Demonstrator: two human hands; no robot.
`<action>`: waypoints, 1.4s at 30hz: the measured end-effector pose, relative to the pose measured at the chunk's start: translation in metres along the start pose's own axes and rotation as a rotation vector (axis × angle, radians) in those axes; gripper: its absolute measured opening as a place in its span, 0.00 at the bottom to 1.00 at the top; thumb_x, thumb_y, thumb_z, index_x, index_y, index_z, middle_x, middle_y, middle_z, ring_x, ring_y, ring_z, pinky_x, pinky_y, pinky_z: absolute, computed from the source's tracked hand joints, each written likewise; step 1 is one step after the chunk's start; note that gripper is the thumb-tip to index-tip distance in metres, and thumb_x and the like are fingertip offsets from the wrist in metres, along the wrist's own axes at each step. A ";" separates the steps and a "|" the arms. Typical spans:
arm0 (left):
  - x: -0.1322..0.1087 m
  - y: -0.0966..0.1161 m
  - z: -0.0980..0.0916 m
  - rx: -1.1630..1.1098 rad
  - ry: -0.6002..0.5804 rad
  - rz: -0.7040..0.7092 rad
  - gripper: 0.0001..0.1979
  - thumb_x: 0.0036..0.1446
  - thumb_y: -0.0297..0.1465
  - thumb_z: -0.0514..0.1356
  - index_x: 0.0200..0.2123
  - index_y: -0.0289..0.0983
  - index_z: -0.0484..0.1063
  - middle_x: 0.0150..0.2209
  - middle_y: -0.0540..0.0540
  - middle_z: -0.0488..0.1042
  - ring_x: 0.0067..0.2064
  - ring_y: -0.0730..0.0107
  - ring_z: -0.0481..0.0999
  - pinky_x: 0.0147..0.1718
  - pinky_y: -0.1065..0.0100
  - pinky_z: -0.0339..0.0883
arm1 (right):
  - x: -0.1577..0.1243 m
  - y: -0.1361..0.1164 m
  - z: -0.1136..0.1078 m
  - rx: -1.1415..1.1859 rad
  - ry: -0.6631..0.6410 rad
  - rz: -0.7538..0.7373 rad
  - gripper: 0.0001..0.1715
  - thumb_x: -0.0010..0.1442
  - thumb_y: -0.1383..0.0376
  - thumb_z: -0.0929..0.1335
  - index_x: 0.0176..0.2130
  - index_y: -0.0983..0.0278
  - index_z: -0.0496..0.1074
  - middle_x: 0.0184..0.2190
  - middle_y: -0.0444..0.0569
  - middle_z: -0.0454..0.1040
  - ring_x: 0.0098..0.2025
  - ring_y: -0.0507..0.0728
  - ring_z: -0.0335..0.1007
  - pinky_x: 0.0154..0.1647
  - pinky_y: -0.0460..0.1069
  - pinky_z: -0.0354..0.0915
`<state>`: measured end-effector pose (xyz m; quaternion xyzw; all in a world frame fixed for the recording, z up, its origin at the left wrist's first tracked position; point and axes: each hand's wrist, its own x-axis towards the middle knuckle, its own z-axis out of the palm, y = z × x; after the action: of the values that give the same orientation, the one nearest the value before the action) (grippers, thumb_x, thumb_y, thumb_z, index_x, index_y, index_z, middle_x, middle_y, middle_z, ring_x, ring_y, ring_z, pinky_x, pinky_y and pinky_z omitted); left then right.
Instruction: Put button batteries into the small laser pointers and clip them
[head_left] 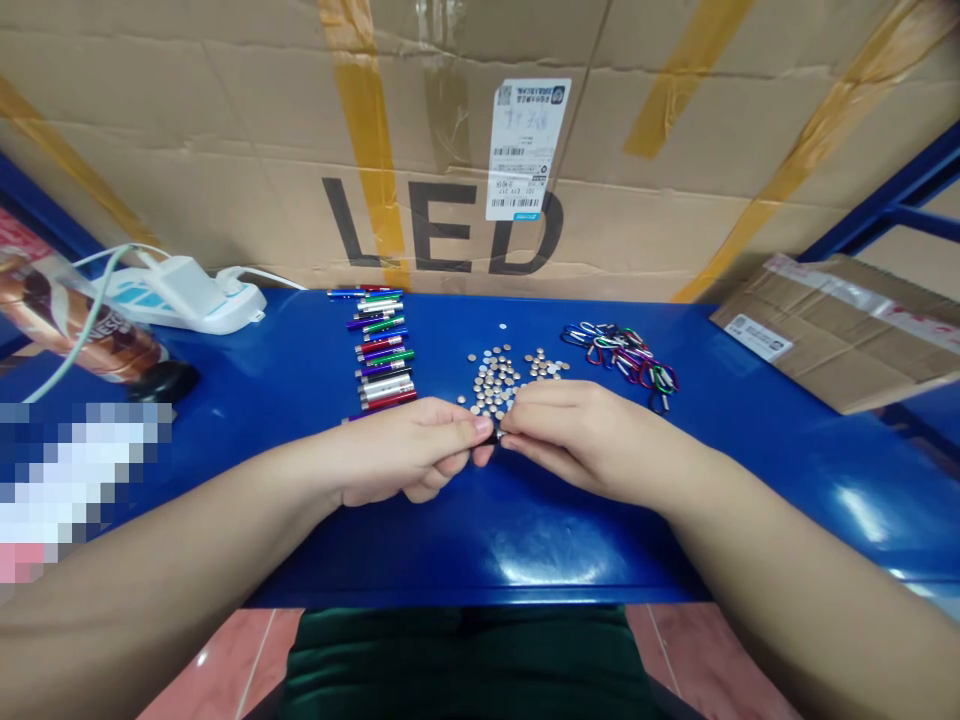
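Head view: left hand (416,450) and right hand (581,435) meet at a dark tube (493,437)

Nearest: glossy front of the blue desk (465,550). Tube is over it, between the hands; left grip pinches its body, right grip closes on its right-hand end. Just beyond: small round discs (493,390), scattered loosely. Left of these, a column of coloured tubes (386,388); right, a heap of carabiners (630,362). Farther: small carton (847,345) at right, white power strip (187,295) at left. Behind all, large taped cardboard box (457,175) lettered LED.
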<state>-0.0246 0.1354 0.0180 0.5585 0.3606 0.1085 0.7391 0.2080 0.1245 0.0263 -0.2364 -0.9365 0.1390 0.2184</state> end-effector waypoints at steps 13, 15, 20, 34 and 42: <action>0.004 -0.005 -0.008 1.161 0.291 0.633 0.15 0.74 0.34 0.51 0.42 0.36 0.77 0.38 0.45 0.81 0.40 0.62 0.79 0.39 0.66 0.66 | 0.008 0.005 0.013 1.280 -0.120 0.808 0.20 0.63 0.53 0.71 0.29 0.63 0.64 0.20 0.34 0.52 0.19 0.45 0.42 0.18 0.42 0.44; 0.004 -0.005 -0.009 1.202 0.327 0.700 0.14 0.74 0.34 0.52 0.45 0.36 0.77 0.40 0.44 0.81 0.42 0.62 0.79 0.41 0.66 0.67 | 0.008 0.004 0.014 1.296 -0.120 0.859 0.20 0.65 0.54 0.69 0.29 0.63 0.63 0.20 0.35 0.52 0.19 0.46 0.42 0.18 0.43 0.43; 0.002 -0.002 -0.011 1.110 0.382 0.664 0.12 0.73 0.34 0.55 0.47 0.38 0.78 0.41 0.47 0.82 0.42 0.65 0.80 0.41 0.68 0.68 | 0.005 -0.002 0.005 0.489 0.004 0.577 0.14 0.71 0.57 0.65 0.38 0.64 0.69 0.31 0.47 0.70 0.31 0.53 0.64 0.31 0.48 0.61; 0.006 -0.006 -0.009 1.156 0.419 0.862 0.11 0.72 0.31 0.56 0.48 0.36 0.79 0.34 0.46 0.79 0.37 0.67 0.78 0.38 0.70 0.68 | 0.010 -0.002 0.017 1.014 -0.018 0.832 0.17 0.67 0.57 0.62 0.27 0.61 0.62 0.20 0.39 0.58 0.19 0.49 0.48 0.19 0.46 0.47; 0.007 -0.007 -0.008 1.003 0.424 0.735 0.10 0.71 0.34 0.59 0.42 0.38 0.81 0.36 0.47 0.82 0.36 0.67 0.80 0.36 0.70 0.69 | 0.004 -0.006 0.003 0.198 0.061 0.327 0.15 0.73 0.62 0.62 0.35 0.64 0.71 0.31 0.48 0.74 0.34 0.54 0.68 0.38 0.50 0.62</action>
<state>-0.0261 0.1429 0.0082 0.8887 0.2909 0.2804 0.2167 0.2015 0.1213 0.0272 -0.3668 -0.8603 0.2568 0.2436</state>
